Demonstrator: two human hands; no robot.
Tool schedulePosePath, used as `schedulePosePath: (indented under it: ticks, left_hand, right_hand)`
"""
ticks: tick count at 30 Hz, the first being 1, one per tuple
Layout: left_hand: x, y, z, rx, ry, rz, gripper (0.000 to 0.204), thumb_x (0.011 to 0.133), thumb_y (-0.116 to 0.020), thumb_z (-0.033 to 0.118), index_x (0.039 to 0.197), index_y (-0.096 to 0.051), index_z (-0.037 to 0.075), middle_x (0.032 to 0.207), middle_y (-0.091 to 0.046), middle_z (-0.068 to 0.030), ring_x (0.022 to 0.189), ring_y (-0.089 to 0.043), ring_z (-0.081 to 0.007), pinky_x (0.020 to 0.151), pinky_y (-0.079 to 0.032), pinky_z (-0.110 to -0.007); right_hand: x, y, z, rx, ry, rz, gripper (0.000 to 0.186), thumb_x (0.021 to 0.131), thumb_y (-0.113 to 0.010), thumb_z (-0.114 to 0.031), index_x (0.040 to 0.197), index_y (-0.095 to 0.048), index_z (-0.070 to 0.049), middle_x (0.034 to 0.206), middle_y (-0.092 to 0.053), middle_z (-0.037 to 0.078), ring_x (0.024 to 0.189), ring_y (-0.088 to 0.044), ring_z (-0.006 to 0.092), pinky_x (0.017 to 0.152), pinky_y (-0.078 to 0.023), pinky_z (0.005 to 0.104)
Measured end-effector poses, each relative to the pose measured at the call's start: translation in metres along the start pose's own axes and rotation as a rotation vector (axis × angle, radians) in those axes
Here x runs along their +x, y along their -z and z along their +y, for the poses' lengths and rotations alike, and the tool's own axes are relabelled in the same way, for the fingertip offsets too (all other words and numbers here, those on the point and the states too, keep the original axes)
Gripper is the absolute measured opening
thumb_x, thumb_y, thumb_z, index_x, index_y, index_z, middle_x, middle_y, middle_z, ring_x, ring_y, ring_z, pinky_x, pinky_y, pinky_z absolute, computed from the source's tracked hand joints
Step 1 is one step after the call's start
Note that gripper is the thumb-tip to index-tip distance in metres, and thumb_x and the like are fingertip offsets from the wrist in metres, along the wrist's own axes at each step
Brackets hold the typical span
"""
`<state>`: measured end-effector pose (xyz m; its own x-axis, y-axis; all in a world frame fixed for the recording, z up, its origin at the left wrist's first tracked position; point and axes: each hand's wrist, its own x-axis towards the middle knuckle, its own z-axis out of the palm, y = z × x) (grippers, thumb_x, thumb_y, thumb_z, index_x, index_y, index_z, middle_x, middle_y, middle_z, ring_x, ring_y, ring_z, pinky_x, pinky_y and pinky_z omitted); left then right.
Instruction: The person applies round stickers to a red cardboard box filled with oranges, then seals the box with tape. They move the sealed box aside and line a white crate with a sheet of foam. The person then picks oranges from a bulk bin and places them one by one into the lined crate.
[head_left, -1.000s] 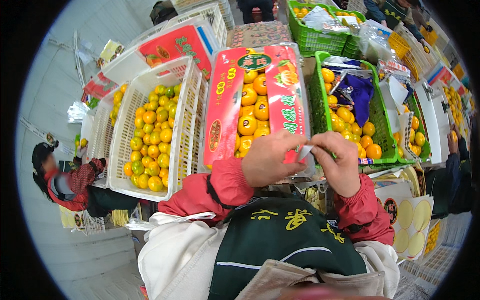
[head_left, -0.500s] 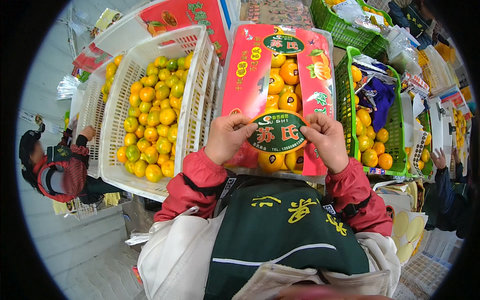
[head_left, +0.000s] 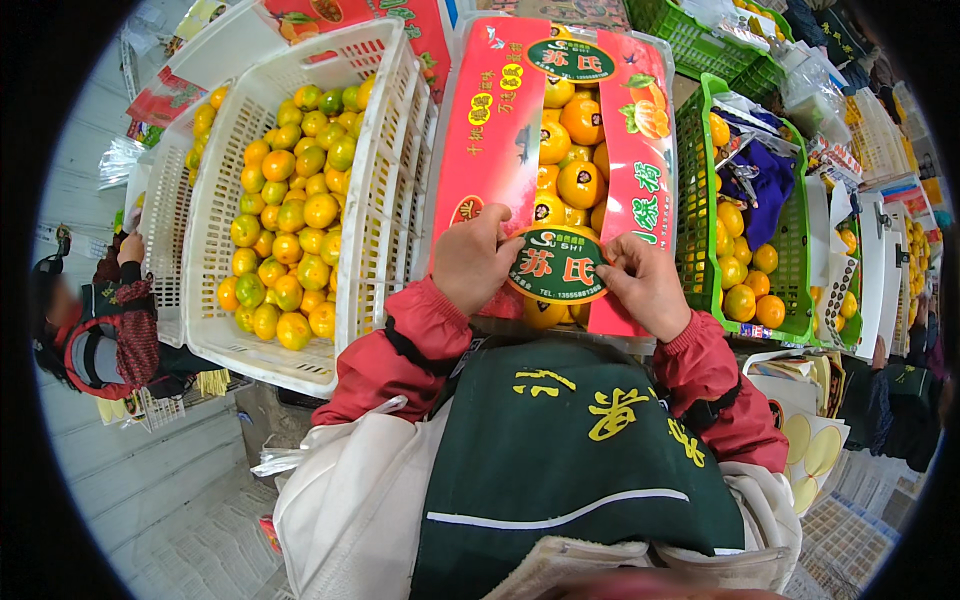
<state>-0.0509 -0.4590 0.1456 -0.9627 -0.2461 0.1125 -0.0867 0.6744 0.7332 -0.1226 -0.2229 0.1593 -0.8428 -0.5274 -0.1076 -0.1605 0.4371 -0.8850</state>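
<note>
In front of me stands a red fruit box (head_left: 465, 175) whose central opening shows orange citrus fruits (head_left: 580, 185) with small dark stickers. Across the near end of that opening is an oval green-and-red label (head_left: 557, 280) with a gold rim. My left hand (head_left: 472, 262) pinches the label's left edge, its thumb on the edge. On the opposite edge, my right hand (head_left: 645, 285) has its thumb and fingers closed. Whether the label touches the box along its whole width I cannot tell. A matching oval label (head_left: 570, 60) bridges the opening's far end.
To the left, a white plastic crate (head_left: 365, 190) holds many green-orange citrus fruits. A green crate (head_left: 700, 210) with fruits and a purple cloth (head_left: 768, 200) stands right of the box. Sheets of round yellowish labels (head_left: 815, 455) lie lower right. Another person (head_left: 110, 310) is at far left.
My left hand has turned, its fingers now pointing more upward beside the label. The label's right end has dipped slightly. The whole view has shifted a little.
</note>
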Motion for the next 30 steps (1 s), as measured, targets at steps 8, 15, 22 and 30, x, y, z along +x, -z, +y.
schedulePosePath:
  ticks: [8, 15, 22, 30]
  left_hand:
    - [0.0, -0.005, 0.0, 0.064, -0.056, 0.036, 0.026, 0.078, -0.074, 0.009, 0.098, -0.059, 0.003, 0.068, -0.061, -0.0125, 0.063, -0.064, -0.0292, 0.056, -0.048, -0.038]
    - [-0.001, -0.006, -0.001, 0.072, -0.09, 0.052, 0.025, 0.078, -0.074, 0.007, 0.097, -0.058, 0.003, 0.066, -0.059, -0.0122, 0.061, -0.063, -0.0296, 0.055, -0.047, -0.039]
    - [0.0, -0.008, 0.0, 0.192, -0.167, 0.087, 0.027, 0.079, -0.075, 0.014, 0.097, -0.059, 0.003, 0.066, -0.06, -0.0137, 0.063, -0.064, -0.0327, 0.056, -0.048, -0.041]
    - [-0.004, 0.003, 0.014, 0.493, -0.138, 0.084, 0.036, 0.078, -0.078, 0.031, 0.087, -0.054, 0.006, 0.065, -0.062, -0.0142, 0.062, -0.063, -0.0367, 0.052, -0.047, -0.047]
  right_hand:
    - [0.004, -0.005, 0.022, 0.148, 0.01, -0.008, 0.015, 0.083, -0.069, -0.002, 0.091, -0.058, 0.003, 0.067, -0.056, 0.006, 0.06, -0.051, 0.0096, 0.055, -0.043, 0.0279]
    - [0.005, -0.005, 0.03, 0.099, 0.044, 0.014, 0.016, 0.082, -0.07, -0.003, 0.093, -0.058, 0.002, 0.067, -0.057, 0.008, 0.058, -0.052, 0.0132, 0.055, -0.044, 0.0301]
    - [0.005, -0.006, 0.03, -0.011, 0.087, 0.033, 0.018, 0.079, -0.071, -0.006, 0.091, -0.058, 0.0, 0.07, -0.061, 0.014, 0.062, -0.061, 0.0281, 0.058, -0.046, 0.037]
    - [0.0, -0.006, 0.026, -0.085, 0.142, 0.06, 0.019, 0.079, -0.072, -0.008, 0.09, -0.059, 0.0, 0.072, -0.062, 0.014, 0.065, -0.062, 0.0306, 0.059, -0.047, 0.0381]
